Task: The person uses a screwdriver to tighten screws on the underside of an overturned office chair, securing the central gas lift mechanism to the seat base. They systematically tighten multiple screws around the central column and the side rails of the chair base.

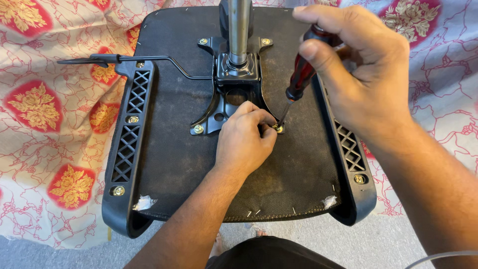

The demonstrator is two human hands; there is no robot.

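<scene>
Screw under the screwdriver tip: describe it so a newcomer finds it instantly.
Start at the upturned chair seat, then its central black mounting plate. Of the plate's four brass corner screws, it is the near-right screw, alone pinched by the left hand and touched by the red-handled screwdriver.

Two hands: left (pixel 244 142), right (pixel 363 65). One screwdriver (pixel 302 74). One upturned seat (pixel 184 154), one mounting plate (pixel 234 84), one metal column (pixel 239 30), one lever (pixel 119 60). Two black armrest brackets: (pixel 127 149) and (pixel 351 169). Eight brass bolts visible, among them (pixel 198 129), (pixel 118 191), (pixel 359 179). One floral cloth (pixel 45 124).
</scene>
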